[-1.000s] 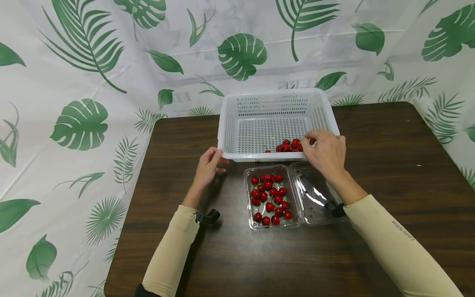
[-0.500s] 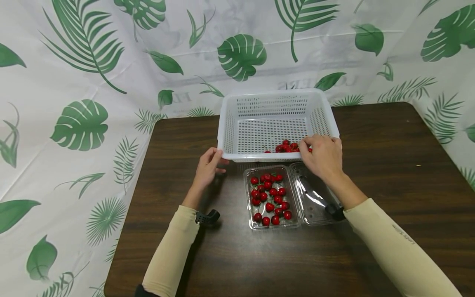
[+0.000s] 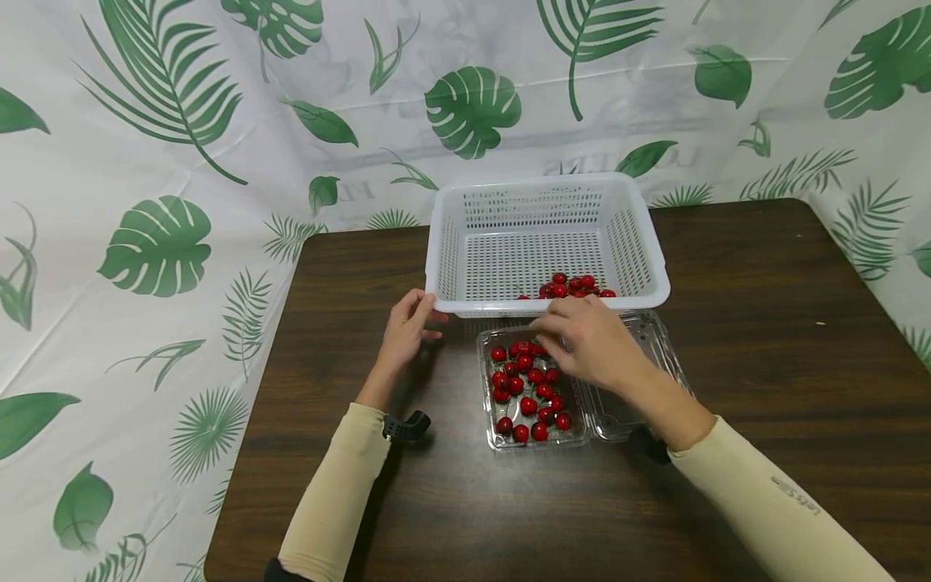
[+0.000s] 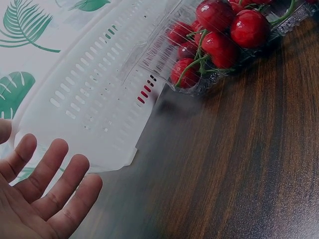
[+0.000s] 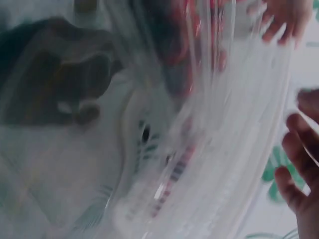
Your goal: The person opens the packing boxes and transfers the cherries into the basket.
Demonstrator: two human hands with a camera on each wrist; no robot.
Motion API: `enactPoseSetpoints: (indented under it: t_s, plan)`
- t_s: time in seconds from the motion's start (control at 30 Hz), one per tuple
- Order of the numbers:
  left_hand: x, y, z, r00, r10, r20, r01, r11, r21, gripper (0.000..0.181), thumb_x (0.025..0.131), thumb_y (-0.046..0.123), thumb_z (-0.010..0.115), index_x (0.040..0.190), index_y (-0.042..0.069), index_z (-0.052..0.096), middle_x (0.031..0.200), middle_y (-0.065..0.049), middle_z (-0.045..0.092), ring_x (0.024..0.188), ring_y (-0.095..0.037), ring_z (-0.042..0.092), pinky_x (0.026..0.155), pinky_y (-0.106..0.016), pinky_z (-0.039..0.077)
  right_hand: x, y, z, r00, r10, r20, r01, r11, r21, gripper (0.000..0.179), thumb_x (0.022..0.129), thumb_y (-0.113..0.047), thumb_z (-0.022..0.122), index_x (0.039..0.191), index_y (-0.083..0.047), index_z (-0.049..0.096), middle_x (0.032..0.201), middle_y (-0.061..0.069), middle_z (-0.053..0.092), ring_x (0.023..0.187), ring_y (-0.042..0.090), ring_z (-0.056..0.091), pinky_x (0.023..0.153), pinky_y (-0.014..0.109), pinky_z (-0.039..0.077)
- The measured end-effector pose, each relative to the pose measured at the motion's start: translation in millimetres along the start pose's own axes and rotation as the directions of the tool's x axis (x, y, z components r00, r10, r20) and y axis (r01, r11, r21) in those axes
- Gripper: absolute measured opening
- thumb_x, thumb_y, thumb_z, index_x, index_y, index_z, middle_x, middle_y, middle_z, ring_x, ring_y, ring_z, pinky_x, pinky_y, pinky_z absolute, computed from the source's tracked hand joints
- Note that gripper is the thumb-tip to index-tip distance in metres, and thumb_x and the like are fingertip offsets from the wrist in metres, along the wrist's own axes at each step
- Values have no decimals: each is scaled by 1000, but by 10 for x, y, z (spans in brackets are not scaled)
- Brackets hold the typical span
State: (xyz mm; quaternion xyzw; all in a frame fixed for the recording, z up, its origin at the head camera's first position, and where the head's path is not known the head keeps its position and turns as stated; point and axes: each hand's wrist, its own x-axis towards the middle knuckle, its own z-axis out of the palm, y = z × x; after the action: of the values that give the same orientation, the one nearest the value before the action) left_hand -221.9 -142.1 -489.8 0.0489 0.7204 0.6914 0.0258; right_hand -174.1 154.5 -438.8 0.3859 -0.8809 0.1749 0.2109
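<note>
My left hand point(image 3: 407, 325) is at the near left corner of the white plastic basket point(image 3: 549, 307), its thumb on the rim and fingers below; the left wrist view shows those fingers point(image 4: 52, 174) fairly straight. Red cherries point(image 3: 575, 285) lie inside along the basket's near wall, partly hidden by the rim. In front of it stands a clear plastic clamshell box point(image 3: 494, 443) with many cherries point(image 3: 528, 406) on stems. Over that box's upper right corner is my right hand point(image 3: 589, 339), fingers bent. Motion blurs the right wrist view, and whether anything is between these fingertips does not show.
The clamshell's clear lid point(image 3: 618, 416) lies folded out to the right, partly under my right forearm. Everything stands on a dark wood-grain table point(image 3: 785, 323). Behind it hangs a white cloth point(image 3: 393, 97) printed with green leaves.
My right hand has come out of the basket, moving left and toward me over the clamshell box. More cherries in the basket are now uncovered. The left hand stays at its corner.
</note>
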Motion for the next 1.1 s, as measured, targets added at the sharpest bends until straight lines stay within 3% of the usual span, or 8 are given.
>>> enactPoseSetpoints:
  t_s: [0.07,0.13,0.23,0.33,0.4,0.57,0.9,1.1]
  plan:
    - [-5,2,3,1000,0,-1,0,1000,-1,28,105,21,48,106,-6,53,103,-23,63,98,-53,60,71,-61,56,-23,-107,46,992,-69,104,71,997,-13,11,79,-16,79,89,-13,75,81,-2,61,73,19,56,63,35,41]
    - [-9,2,3,1000,2,-2,-2,1000,-3,27,105,21,48,106,-6,53,102,-20,64,98,-53,60,72,-62,55,-55,-203,105,972,-104,211,117,992,-50,7,79,-17,80,84,-15,75,77,-4,58,72,18,55,63,33,39]
    - [-14,-2,-2,1000,4,-3,-4,1000,-6,26,105,20,48,106,-5,54,100,-17,64,98,-53,59,71,-61,56,-99,-311,206,933,-109,342,157,981,-114,9,77,-11,77,74,-16,70,72,-4,54,69,19,51,61,31,34]
    - [-10,-7,-1,1000,7,1,-7,1000,-7,27,105,21,48,106,-6,54,100,-16,64,98,-53,59,70,-57,58,-137,-375,298,909,-97,406,183,967,-177,15,71,-6,75,67,-16,64,70,-3,53,67,20,50,59,30,33]
    - [-7,-10,0,1000,8,2,-8,1000,-7,28,105,22,48,105,-6,54,99,-16,65,97,-53,59,69,-55,59,-157,-400,344,904,-86,419,190,958,-213,16,67,-5,75,64,-16,62,70,-1,54,67,21,51,59,31,33]
    - [-5,-4,1,1000,14,3,-14,1000,-7,28,105,23,49,104,-5,54,99,-15,64,97,-53,60,68,-55,59,-202,-411,427,903,-56,425,184,947,-265,14,68,-9,77,66,-15,64,73,0,58,70,23,54,60,33,35]
    - [-6,18,7,1000,13,2,-13,1000,-2,28,105,21,48,105,-6,54,99,-16,64,97,-53,60,66,-50,60,-240,-400,477,913,-34,407,149,956,-254,14,70,-9,76,66,-15,64,72,0,59,68,23,54,59,34,34]
    - [-9,8,6,1000,18,8,-18,1000,0,28,105,21,48,106,-7,53,100,-17,65,98,-54,59,68,-55,59,-244,-379,503,915,-17,403,124,963,-239,13,69,-10,76,67,-16,65,72,0,60,69,23,56,59,33,34]
